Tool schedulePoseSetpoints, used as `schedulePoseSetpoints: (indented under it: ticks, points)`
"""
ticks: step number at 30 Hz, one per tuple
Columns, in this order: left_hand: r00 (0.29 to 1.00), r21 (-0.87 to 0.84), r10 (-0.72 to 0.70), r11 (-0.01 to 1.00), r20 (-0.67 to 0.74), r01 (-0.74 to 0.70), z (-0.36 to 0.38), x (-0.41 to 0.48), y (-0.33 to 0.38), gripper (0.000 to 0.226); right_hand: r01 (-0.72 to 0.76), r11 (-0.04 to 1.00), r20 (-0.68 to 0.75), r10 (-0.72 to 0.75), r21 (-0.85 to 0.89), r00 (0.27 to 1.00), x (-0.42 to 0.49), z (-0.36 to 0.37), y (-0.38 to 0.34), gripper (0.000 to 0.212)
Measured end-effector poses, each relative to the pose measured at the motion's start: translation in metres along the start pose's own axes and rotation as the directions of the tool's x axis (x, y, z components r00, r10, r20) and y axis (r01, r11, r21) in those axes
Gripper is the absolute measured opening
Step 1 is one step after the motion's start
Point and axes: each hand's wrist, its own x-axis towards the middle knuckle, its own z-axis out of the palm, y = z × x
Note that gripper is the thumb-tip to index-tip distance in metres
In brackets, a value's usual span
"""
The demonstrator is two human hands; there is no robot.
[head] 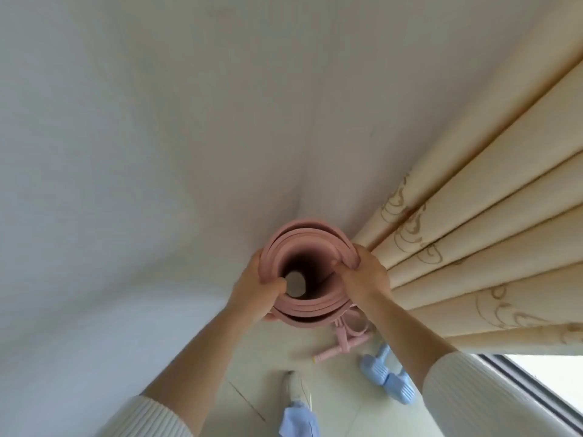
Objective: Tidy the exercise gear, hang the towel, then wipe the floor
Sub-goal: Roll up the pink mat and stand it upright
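A pale wall point(157, 137) and a pleated cream curtain point(473, 231) meet at a corner, where a rolled pink mat point(304, 230) stands upright on end, its thick layers spiralling around a dark hollow core. The left hand point(260, 287) and right hand point(364, 275) each clasp its top rim from opposite sides, digits hooked over the edge. A pink pull exerciser point(344, 343) lies on the floor just beside its base.

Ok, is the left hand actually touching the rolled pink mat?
Touching. The head view shows the left hand gripping the rolled pink mat at its top end, with the thumb hooked over the rim into the core.
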Motion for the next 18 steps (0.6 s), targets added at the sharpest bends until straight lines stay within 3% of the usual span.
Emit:
schedulePoseSetpoints:
  ticks: [10,13,15,18]
  points:
    - [0.990,0.152,0.093,0.985,-0.108,-0.076,0.015,0.143,0.045,0.056,-0.110,0.990,0.089,0.103,0.083,0.991,0.135,0.012,-0.010,0.030]
    - [0.975,0.128,0.106,0.988,-0.196,-0.081,0.016,0.168,0.051,0.059,-0.161,0.965,0.130,0.136,0.205,0.982,0.158,0.020,-0.012,0.041]
    - [0.974,0.036,0.062,0.998,-0.220,-0.055,0.016,0.179,0.051,0.059,-0.216,0.940,0.183,0.171,0.263,0.968,0.163,0.025,-0.016,0.053]
    - [0.986,-0.050,-0.071,0.997,-0.149,0.064,0.021,0.183,0.050,0.068,-0.304,0.909,0.263,0.231,0.285,0.937,0.163,0.029,-0.027,0.063]
